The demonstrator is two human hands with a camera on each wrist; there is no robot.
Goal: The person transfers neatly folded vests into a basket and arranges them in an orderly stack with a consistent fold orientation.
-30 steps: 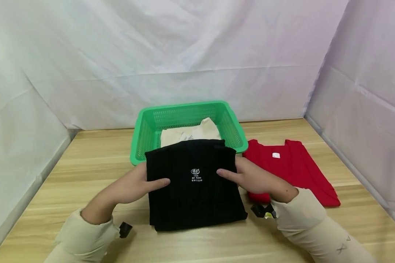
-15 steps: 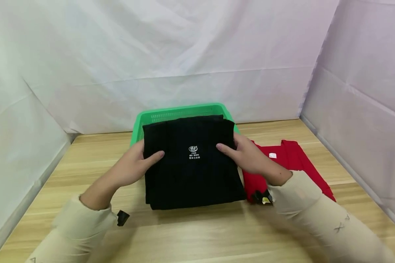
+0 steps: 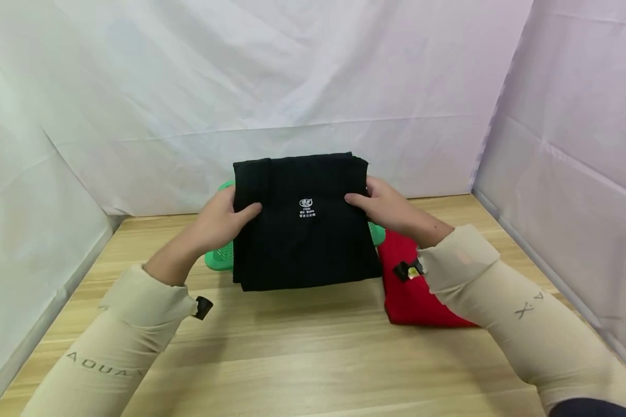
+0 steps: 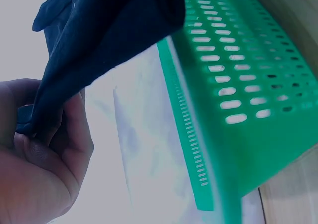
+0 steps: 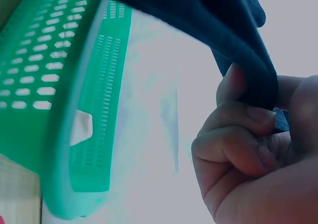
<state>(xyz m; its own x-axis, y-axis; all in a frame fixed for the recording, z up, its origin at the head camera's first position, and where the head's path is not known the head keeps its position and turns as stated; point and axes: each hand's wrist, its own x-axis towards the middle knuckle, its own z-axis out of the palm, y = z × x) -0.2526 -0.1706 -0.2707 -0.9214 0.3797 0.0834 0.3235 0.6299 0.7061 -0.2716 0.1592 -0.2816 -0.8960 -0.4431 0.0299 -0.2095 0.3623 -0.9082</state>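
Observation:
A folded black shirt [image 3: 306,243] with a white printed label hangs between my two hands in the head view. My left hand [image 3: 220,220] pinches its left edge, thumb on the front and fingers behind. On the opposite edge my right hand [image 3: 391,205] grips the cloth the same way. Both wrist views show curled fingers around the dark fabric. Behind the shirt stands a green plastic basket [image 3: 220,258], mostly hidden in the head view. The left wrist view shows its perforated wall [image 4: 278,129] below the raised shirt. A bit of pale cloth [image 5: 82,128] shows inside the basket in the right wrist view.
A red garment [image 3: 422,304] lies on the wooden table [image 3: 313,347] at the right, partly covered by my right forearm. White sheeting [image 3: 302,75] hangs behind the table and along both sides.
Both hands have lifted the black shirt up and away from me, and it now covers most of the green basket. The pale cloth inside is hidden from the head view.

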